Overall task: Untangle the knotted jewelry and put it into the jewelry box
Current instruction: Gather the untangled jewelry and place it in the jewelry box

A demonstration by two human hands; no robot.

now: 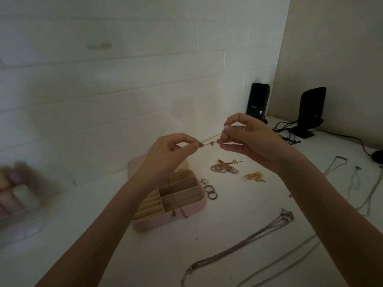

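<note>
A thin chain with a small charm (211, 143) is stretched in the air between both hands, above the table. My left hand (172, 150) pinches its left end between thumb and forefinger. My right hand (244, 139) pinches the right end with curled fingers. Below them the pink jewelry box (199, 206) lies open, with beige compartments and a chain draped across it and over its front rim. Several rings (208, 189) lie just right of the box. Long silver necklaces (255, 239) are spread over the white table at the lower right.
Beaded and gold ornaments (226, 167) lie behind the rings. Two black speakers (258, 100) with cables stand at the back right by the wall. A blurred tray of pastel items (16, 191) sits at the left. More chains (356, 179) lie at the far right.
</note>
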